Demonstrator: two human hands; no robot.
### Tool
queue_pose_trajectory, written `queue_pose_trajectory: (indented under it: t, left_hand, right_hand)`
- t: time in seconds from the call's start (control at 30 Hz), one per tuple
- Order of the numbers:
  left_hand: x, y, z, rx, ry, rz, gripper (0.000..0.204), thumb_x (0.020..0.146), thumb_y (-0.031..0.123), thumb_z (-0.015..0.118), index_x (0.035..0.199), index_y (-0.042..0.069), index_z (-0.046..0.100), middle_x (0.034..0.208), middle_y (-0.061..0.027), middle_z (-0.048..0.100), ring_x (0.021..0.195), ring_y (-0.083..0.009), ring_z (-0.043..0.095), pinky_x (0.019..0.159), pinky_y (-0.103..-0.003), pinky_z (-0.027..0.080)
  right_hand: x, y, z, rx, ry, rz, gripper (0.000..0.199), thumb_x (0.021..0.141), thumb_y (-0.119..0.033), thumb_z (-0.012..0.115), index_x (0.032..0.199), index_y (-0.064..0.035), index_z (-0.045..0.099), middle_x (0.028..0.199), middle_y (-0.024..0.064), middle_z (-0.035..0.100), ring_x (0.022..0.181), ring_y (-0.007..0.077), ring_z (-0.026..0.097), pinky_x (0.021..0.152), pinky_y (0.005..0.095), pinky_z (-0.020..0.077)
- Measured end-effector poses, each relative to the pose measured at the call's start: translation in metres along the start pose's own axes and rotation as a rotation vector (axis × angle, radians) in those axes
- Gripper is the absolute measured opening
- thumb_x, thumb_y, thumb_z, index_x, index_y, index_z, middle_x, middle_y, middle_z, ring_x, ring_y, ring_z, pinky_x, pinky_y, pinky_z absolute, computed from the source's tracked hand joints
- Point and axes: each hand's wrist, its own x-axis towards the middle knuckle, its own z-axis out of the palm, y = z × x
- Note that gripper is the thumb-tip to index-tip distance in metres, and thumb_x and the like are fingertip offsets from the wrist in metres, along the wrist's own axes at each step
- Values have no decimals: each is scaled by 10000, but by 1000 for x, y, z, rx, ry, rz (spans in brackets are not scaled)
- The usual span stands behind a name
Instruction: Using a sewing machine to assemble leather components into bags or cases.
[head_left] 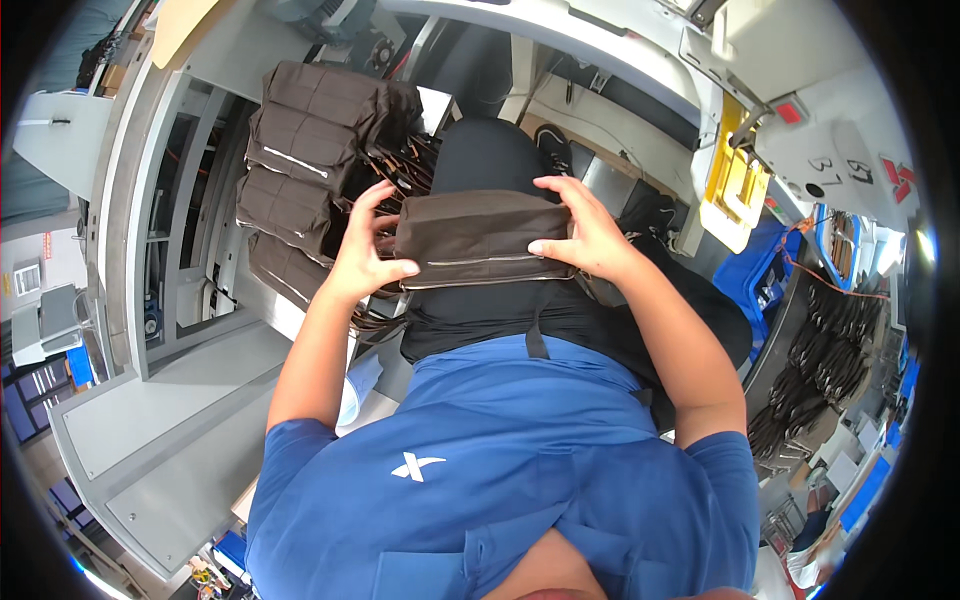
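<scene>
A dark brown fabric pouch (480, 235) with a pale zipper along its near side rests across my lap. My right hand (590, 230) grips its right end, thumb pressed on the front face and index finger at the top edge. At the other end my left hand (362, 250) is open, its fingers spread and curved, with the thumb tip by the lower left corner; whether it touches the fabric is hard to tell. Left of my knees, several similar brown pouches (300, 150) are piled up, some with pale zippers showing and dark straps hanging beside them.
A yellow plate (733, 185) juts from the white machine (825, 140) at upper right. Below it sits a blue bin (752, 275), near a heap of dark straps (815, 365). Grey cabinet panels (170, 420) stand at my left. Another person (808, 550) shows at lower right.
</scene>
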Motion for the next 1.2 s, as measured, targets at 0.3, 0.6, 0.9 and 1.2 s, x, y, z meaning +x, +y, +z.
queue_pose_trajectory:
  t: [0.3, 0.6, 0.9, 1.2]
  left_hand:
    - [25, 32, 14, 352, 2, 275, 506, 806, 28, 776, 1295, 110, 675, 1481, -126, 503, 1185, -260, 626, 960, -346, 517]
    - [38, 22, 4, 235, -81, 321, 435, 853, -157, 539, 1149, 77, 754, 1472, -192, 542, 1271, -282, 603, 1028, -341, 478]
    - [39, 5, 27, -184, 78, -235, 298, 856, 206, 772, 976, 96, 522, 1430, -165, 519, 1092, -162, 525, 895, -291, 453]
    - [41, -2, 26, -701, 21, -492, 328, 935, 83, 689, 1233, -39, 626, 1121, -120, 713, 970, -199, 704, 894, -345, 561]
  right_hand:
    - [9, 9, -3, -100, -25, -147, 537, 836, -155, 784, 1349, -148, 629, 1372, 106, 581, 1259, 312, 557, 1054, 405, 463]
    - [-1, 17, -5, -500, 65, -532, 304, 877, -43, 652, 1178, -39, 692, 1181, 122, 703, 1035, 299, 675, 924, 411, 531]
    - [-32, -16, 11, -640, -228, -423, 723, 945, -494, 589, 1491, -42, 449, 1567, 118, 427, 1453, 305, 392, 1207, 481, 281]
    - [-53, -3, 3, -348, -394, -262, 668, 974, -353, 582, 1546, -70, 383, 1610, 156, 356, 1487, 329, 341, 1229, 471, 238]
